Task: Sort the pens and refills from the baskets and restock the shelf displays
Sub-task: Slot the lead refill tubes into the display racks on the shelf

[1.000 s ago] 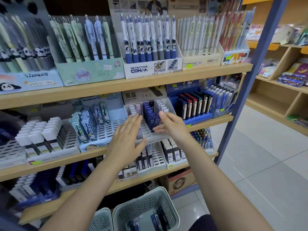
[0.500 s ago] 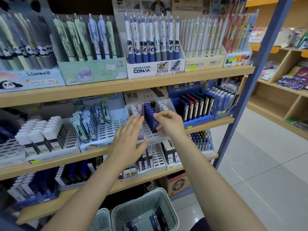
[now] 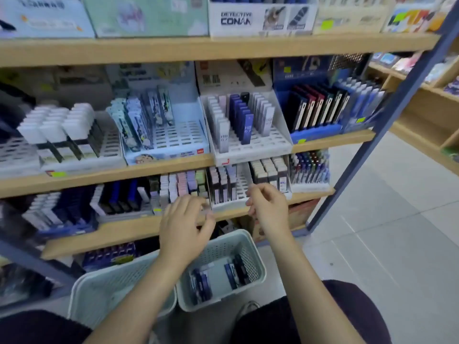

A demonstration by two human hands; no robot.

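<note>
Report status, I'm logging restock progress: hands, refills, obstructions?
Left hand, right hand empty, above right basket. Refill packs inside it. Nothing blocking.

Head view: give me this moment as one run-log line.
left hand: empty, loosely curled | right hand: empty, at lower shelf tray | right basket: refill packs remain

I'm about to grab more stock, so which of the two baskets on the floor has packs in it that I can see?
The smaller pale green perforated plastic basket, below the right hand; dark blue packs lie in it. The larger basket beside it shows none.
</note>
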